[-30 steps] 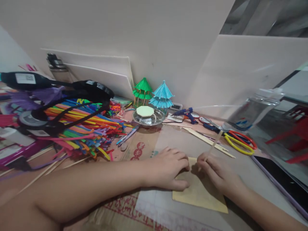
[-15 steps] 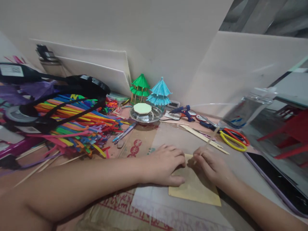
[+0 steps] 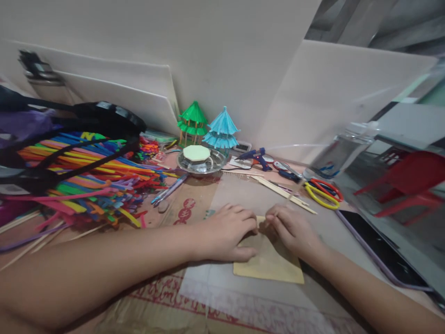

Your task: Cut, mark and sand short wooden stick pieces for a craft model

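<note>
My left hand (image 3: pixel 229 234) lies palm down over the left part of a yellowish square sheet (image 3: pixel 271 266), thumb apart from the slightly bent fingers. Pinched between the fingers of my right hand (image 3: pixel 290 229), at the sheet's far edge, is a thin pale stick (image 3: pixel 296 188) that points up and away; it is blurred, and its lower end is hidden. The sheet rests on a larger grey-and-brown work surface with red print (image 3: pixel 222 301). Whether the sheet is paper or thin board I cannot tell.
Colourful pipe cleaners (image 3: pixel 93 181) and a black strap device (image 3: pixel 104 116) crowd the left. Behind stand green (image 3: pixel 193 123) and blue (image 3: pixel 222 130) model roofs, a metal dish (image 3: pixel 219 162) and a glue gun (image 3: pixel 255 157). Scissors (image 3: pixel 323 197) and a phone (image 3: pixel 378 246) lie right.
The camera view has turned a little to the right, so everything sits further left in the picture. Both hands keep about the same place on the sheet.
</note>
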A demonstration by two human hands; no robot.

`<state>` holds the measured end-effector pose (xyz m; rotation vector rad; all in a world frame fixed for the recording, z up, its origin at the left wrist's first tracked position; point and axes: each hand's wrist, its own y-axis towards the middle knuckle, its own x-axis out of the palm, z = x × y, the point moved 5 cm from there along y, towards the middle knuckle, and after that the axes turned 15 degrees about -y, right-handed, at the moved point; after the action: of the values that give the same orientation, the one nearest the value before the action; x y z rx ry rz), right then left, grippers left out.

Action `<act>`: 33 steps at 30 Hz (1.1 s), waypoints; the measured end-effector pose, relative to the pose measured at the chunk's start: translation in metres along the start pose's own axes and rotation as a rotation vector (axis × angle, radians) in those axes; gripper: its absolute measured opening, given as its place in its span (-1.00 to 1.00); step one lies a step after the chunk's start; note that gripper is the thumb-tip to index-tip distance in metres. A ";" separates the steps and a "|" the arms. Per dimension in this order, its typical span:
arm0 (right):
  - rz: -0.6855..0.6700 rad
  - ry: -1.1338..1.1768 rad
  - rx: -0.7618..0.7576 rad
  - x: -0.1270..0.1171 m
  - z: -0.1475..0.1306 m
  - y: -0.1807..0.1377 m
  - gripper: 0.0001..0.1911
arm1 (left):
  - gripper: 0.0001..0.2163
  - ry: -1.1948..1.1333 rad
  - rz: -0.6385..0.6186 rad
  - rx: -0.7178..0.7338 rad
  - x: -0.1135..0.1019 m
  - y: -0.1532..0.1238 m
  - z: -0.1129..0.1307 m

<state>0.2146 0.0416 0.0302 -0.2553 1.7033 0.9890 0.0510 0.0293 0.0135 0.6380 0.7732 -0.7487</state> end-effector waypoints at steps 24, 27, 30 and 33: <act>-0.028 0.058 -0.035 0.000 -0.006 -0.001 -0.66 | -0.64 0.044 -0.019 0.020 -0.002 0.002 0.001; -0.032 0.040 -0.006 0.000 -0.005 0.001 -0.64 | -0.64 0.048 -0.029 0.016 -0.002 0.002 0.002; -0.064 0.076 -0.044 0.002 -0.006 0.000 -0.63 | -0.65 0.046 -0.035 0.015 -0.001 0.001 0.001; -0.027 0.052 -0.025 0.000 -0.003 0.000 -0.63 | -0.64 0.037 -0.029 0.008 -0.001 0.001 0.000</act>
<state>0.2123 0.0390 0.0303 -0.3219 1.7311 0.9922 0.0516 0.0303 0.0150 0.6507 0.8157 -0.7687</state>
